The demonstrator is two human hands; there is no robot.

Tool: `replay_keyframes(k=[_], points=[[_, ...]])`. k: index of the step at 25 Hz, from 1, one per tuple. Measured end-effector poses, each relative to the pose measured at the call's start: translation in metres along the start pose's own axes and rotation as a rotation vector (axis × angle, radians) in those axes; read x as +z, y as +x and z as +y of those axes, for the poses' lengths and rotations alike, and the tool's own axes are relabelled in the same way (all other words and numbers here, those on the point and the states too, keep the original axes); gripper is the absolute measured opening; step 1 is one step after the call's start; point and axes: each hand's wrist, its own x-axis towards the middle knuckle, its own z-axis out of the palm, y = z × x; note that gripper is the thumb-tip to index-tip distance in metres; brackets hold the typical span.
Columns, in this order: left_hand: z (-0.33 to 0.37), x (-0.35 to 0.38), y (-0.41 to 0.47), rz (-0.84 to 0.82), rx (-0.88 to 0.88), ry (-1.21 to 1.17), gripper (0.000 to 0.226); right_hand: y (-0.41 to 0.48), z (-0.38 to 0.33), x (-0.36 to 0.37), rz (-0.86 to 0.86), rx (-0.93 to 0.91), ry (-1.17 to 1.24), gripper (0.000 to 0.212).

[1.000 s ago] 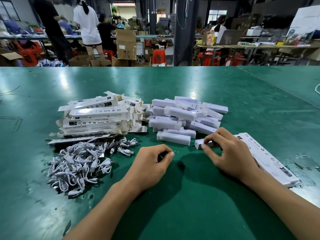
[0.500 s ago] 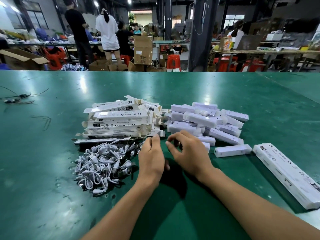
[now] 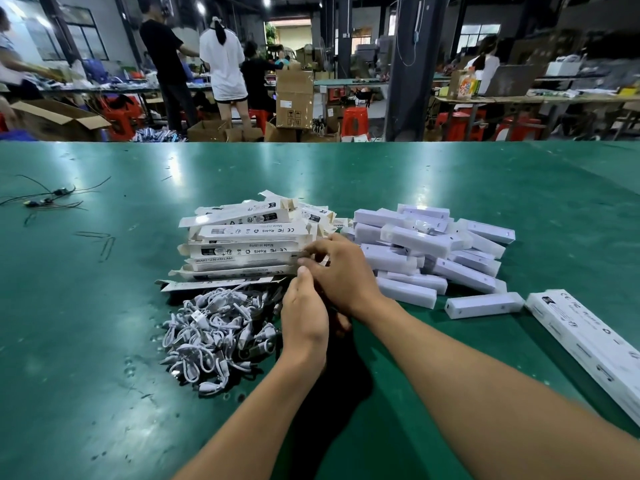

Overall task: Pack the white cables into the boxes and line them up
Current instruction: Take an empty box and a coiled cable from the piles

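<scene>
Your left hand (image 3: 304,317) shows only its back and thumb. Its fingers are tucked out of sight beneath your right hand (image 3: 341,275), so I cannot tell whether they are wide, narrow or holding anything. The thumb points up toward the stack of flat boxes (image 3: 242,244) and lies just beside your right thumb.

Your right hand crosses over the left, wrist bent and knuckles up. Its fingers (image 3: 313,251) are curled at the right end of the stack, where forefinger and thumb pinch the end of one flat box about halfway up. The end flaps behind the knuckles are covered.

The white cables (image 3: 214,334) lie in a tangled pile on the green table (image 3: 104,393), just in front of the stack and touching the left side of your left hand. Your hand and forearm hide the pile's right edge. Single cables cannot be counted.

Right of your hands sits a heap of plain white bars (image 3: 429,251), and one bar (image 3: 485,304) lies apart at its near right corner. The heap's near left side is behind your right hand. Past that bar lies a long printed white block (image 3: 588,344), cut off by the right edge of the view. Whether it is one piece or boxes set side by side is hard to make out.

Thin black wires (image 3: 45,199) at the far left run out of view.
</scene>
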Motion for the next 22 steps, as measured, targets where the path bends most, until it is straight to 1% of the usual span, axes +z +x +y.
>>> replay_keyframes(k=[3, 5, 7, 9, 11, 12, 13, 14, 15, 17, 19, 22], points=[[0.005, 0.001, -0.008, -0.075, -0.012, -0.053, 0.051, -0.006, -0.002, -0.009, 0.145, 0.013, 0.110, 0.019], [0.006, 0.002, -0.013, -0.144, -0.004, -0.028, 0.055, -0.012, -0.004, -0.021, 0.245, 0.030, 0.218, 0.013], [0.008, 0.005, -0.019, -0.197, 0.013, -0.007, 0.058, -0.022, -0.005, -0.036, 0.301, 0.097, 0.382, 0.006], [0.010, 0.007, -0.025, -0.220, 0.051, -0.018, 0.052, -0.035, -0.001, -0.053, 0.312, 0.179, 0.620, 0.010], [0.010, 0.010, -0.031, -0.254, 0.078, -0.020, 0.047, -0.053, 0.006, -0.069, 0.317, 0.255, 0.796, 0.011], [0.010, 0.012, -0.034, -0.278, 0.083, -0.016, 0.046, -0.063, 0.011, -0.076, 0.295, 0.296, 0.872, 0.010], [0.009, 0.013, -0.036, -0.310, 0.088, -0.003, 0.045, -0.074, 0.015, -0.081, 0.239, 0.343, 0.954, 0.009], [0.008, 0.013, -0.037, -0.347, 0.096, 0.007, 0.045, -0.084, 0.019, -0.085, 0.154, 0.381, 1.010, 0.013], [0.007, 0.014, -0.038, -0.376, 0.100, 0.004, 0.046, -0.093, 0.024, -0.089, 0.062, 0.403, 1.010, 0.019], [0.005, 0.014, -0.038, -0.377, 0.121, 0.019, 0.047, -0.105, 0.033, -0.096, -0.092, 0.394, 0.824, 0.022], [0.003, 0.011, -0.034, -0.351, 0.165, 0.073, 0.043, -0.110, 0.035, -0.101, -0.144, 0.336, 0.600, 0.015], [0.000, 0.007, -0.030, -0.328, 0.166, 0.086, 0.036, -0.117, 0.029, -0.100, -0.162, 0.284, 0.474, 0.004]])
